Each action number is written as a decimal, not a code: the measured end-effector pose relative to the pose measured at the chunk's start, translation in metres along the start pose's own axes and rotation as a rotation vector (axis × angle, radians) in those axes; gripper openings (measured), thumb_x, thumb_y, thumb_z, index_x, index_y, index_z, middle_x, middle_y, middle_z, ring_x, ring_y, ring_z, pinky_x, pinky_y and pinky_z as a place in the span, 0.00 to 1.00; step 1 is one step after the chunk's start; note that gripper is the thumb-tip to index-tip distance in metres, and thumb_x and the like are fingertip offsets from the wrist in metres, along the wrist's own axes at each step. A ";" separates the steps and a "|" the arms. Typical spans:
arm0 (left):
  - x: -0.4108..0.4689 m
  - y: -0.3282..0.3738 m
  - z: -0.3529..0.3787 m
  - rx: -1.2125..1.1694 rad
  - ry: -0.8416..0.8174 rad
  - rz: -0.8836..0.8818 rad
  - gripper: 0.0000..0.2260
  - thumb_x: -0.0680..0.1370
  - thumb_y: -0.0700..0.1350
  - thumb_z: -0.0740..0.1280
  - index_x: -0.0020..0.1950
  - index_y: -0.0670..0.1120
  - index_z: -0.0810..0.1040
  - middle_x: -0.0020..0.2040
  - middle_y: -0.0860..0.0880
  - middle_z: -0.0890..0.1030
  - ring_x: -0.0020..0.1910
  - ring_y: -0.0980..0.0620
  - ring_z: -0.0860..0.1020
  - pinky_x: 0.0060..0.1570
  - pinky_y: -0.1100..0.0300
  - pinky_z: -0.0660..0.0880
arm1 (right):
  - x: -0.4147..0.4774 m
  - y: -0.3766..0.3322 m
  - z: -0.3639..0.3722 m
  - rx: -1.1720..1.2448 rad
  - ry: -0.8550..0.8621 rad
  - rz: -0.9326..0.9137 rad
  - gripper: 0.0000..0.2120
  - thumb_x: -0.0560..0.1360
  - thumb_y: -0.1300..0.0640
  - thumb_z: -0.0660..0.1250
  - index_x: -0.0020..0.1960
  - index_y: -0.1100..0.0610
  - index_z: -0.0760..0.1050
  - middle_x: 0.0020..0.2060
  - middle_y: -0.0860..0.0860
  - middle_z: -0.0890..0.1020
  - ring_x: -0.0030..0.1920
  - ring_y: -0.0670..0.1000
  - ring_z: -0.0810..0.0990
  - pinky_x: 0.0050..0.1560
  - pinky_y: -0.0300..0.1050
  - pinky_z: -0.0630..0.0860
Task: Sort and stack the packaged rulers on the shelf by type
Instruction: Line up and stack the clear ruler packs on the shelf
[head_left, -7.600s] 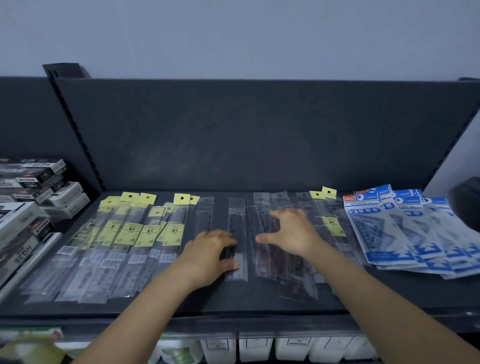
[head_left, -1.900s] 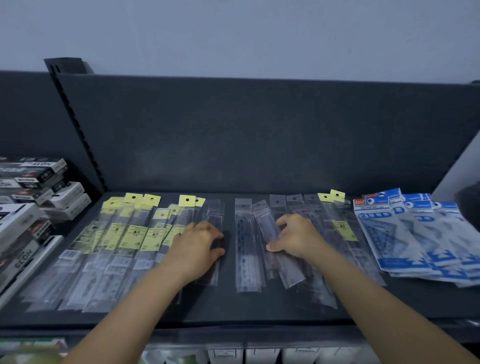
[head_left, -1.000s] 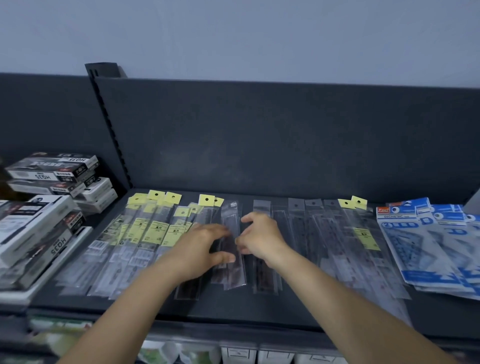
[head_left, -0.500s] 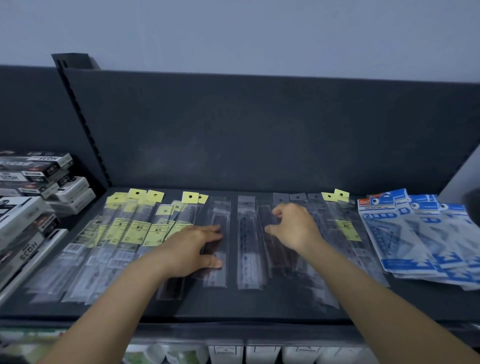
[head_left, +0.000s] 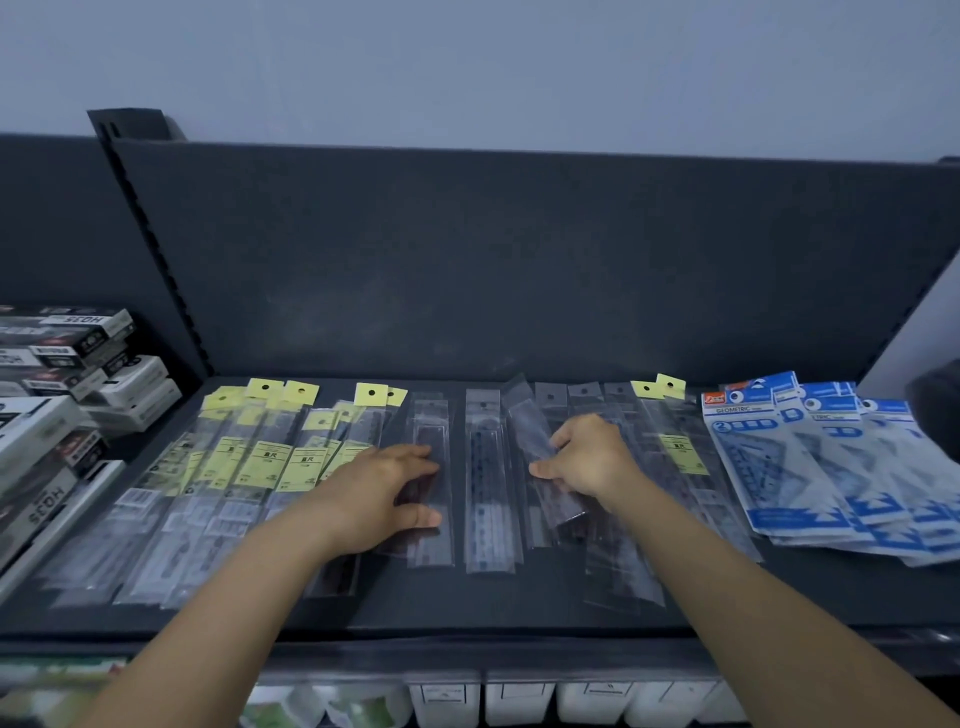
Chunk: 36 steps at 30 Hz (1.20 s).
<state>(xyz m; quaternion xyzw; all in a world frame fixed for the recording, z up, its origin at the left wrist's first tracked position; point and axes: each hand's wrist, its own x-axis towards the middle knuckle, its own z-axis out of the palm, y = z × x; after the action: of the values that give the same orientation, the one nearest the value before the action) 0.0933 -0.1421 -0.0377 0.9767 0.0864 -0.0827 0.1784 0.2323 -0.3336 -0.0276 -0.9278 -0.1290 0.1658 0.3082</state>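
Half sorted — yellow rulers (head_left: 270, 462) left, blue sets (head_left: 769, 467) right — clear packs (head_left: 488, 483) loose, right hand (head_left: 589, 462) pinches one, left hand (head_left: 371, 499) presses another.

Blue ruler packs (head_left: 769, 467) run off right edge.

one left hand (head_left: 376, 496), one right hand (head_left: 589, 457), at least four blue geometric packs (head_left: 769, 457), overlapping ruler packs (head_left: 488, 467) uncountable.

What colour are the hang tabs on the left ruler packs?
Yellow tabs, best seen in the head view.
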 end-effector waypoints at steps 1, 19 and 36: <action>-0.001 0.000 0.000 -0.004 0.011 0.003 0.29 0.75 0.59 0.65 0.75 0.54 0.63 0.77 0.57 0.57 0.75 0.50 0.57 0.74 0.52 0.56 | -0.001 0.002 -0.001 0.047 0.012 -0.001 0.19 0.69 0.59 0.76 0.53 0.71 0.78 0.44 0.65 0.84 0.37 0.57 0.82 0.52 0.56 0.80; 0.002 0.054 -0.014 -0.864 0.545 0.101 0.07 0.77 0.40 0.67 0.44 0.49 0.82 0.39 0.43 0.83 0.39 0.51 0.81 0.45 0.50 0.81 | -0.043 -0.035 0.003 0.629 -0.132 -0.366 0.13 0.67 0.63 0.76 0.41 0.56 0.71 0.35 0.52 0.76 0.40 0.53 0.77 0.47 0.54 0.79; 0.003 0.019 0.000 -0.388 0.255 -0.342 0.10 0.77 0.43 0.67 0.57 0.42 0.78 0.44 0.45 0.82 0.38 0.49 0.81 0.43 0.55 0.80 | -0.014 0.010 -0.017 0.390 0.037 -0.184 0.07 0.75 0.58 0.69 0.52 0.53 0.77 0.48 0.50 0.81 0.52 0.50 0.80 0.58 0.50 0.78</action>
<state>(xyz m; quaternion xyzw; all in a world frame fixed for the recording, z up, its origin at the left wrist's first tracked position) 0.0997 -0.1589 -0.0320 0.8980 0.2858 0.0300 0.3331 0.2272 -0.3553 -0.0175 -0.8378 -0.1727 0.1417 0.4982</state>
